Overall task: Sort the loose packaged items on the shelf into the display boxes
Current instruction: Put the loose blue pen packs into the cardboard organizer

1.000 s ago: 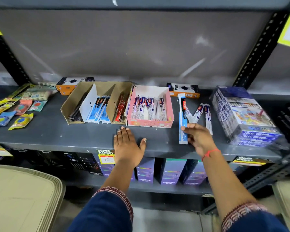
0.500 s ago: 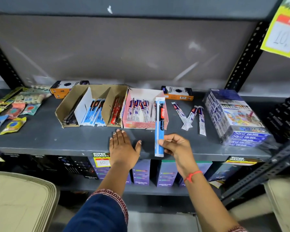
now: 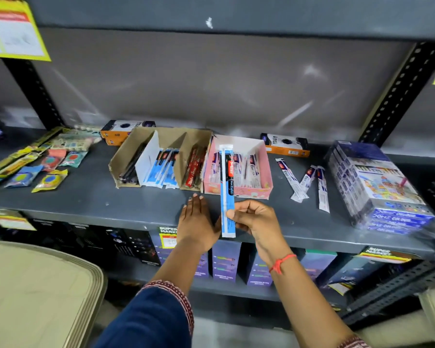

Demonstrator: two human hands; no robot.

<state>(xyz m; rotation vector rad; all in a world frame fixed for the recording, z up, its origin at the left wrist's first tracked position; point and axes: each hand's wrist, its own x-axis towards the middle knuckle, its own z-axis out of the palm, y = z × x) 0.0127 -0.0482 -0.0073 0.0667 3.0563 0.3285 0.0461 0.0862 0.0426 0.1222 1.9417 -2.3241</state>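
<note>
A: The blue packet (image 3: pixel 227 189), where is it?

B: In the right hand (image 3: pixel 255 219). The fingers (image 3: pixel 236 217) are closed round its lower part, thumb on the near side, so it stands nearly upright above the front edge of the shelf (image 3: pixel 86 197). Its long axis runs near to far, the top end pointing away over the pink box (image 3: pixel 239 190).

A: And the left hand (image 3: pixel 197 222)?

B: Flat on the shelf, palm down, fingers spread and holding nothing. It lies just left of the packet, perhaps touching it at the thumb; I cannot tell.

A: Which box should take it?

B: My guess is the white-walled slot (image 3: pixel 158 169) in the brown cardboard box (image 3: pixel 161 159); it holds packets of the same blue. That slot lies far and to the left of the holding fingers, past the slot with red packets (image 3: pixel 195 169). The pink box straight ahead holds white packets instead.

A: So the move turns on what?

B: On carrying the packet left and away, keeping its long axis lined up with the slot, which also runs near to far. The right hand has it already; the left is nearer the slot and could steady the cardboard.

A: Anything loose left?

B: Three white packets (image 3: pixel 303 183) lie on the shelf right of the pink box, well apart from both hands.
</note>
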